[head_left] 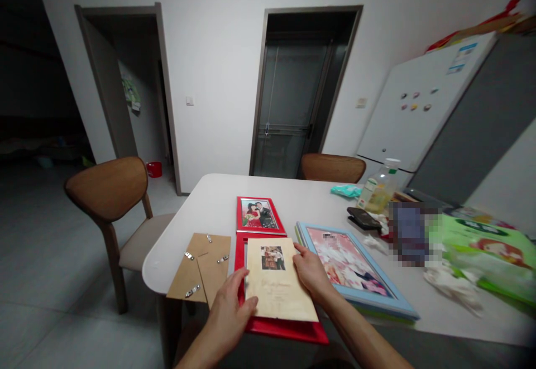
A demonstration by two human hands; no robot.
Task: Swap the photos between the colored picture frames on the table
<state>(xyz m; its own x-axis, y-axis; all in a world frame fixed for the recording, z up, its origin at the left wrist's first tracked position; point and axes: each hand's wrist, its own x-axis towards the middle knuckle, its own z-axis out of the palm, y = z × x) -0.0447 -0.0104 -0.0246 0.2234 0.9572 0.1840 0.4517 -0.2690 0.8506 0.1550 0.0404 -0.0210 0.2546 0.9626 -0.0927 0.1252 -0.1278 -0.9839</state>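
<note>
A cream sheet with a small photo printed near its top lies over a red frame at the table's front edge. My left hand holds the sheet's left edge, thumb on top. At its upper right edge, my right hand grips the sheet with bent fingers. Behind them a smaller red frame shows a couple's picture. To the left lies a brown backing board with metal clips. Right of my right hand is a blue frame with a pink picture, resting on something green.
On the white table's right side are a bottle, a black object, a teal packet, crumpled tissues and a green package. Wooden chairs stand left and behind. A fridge is at right.
</note>
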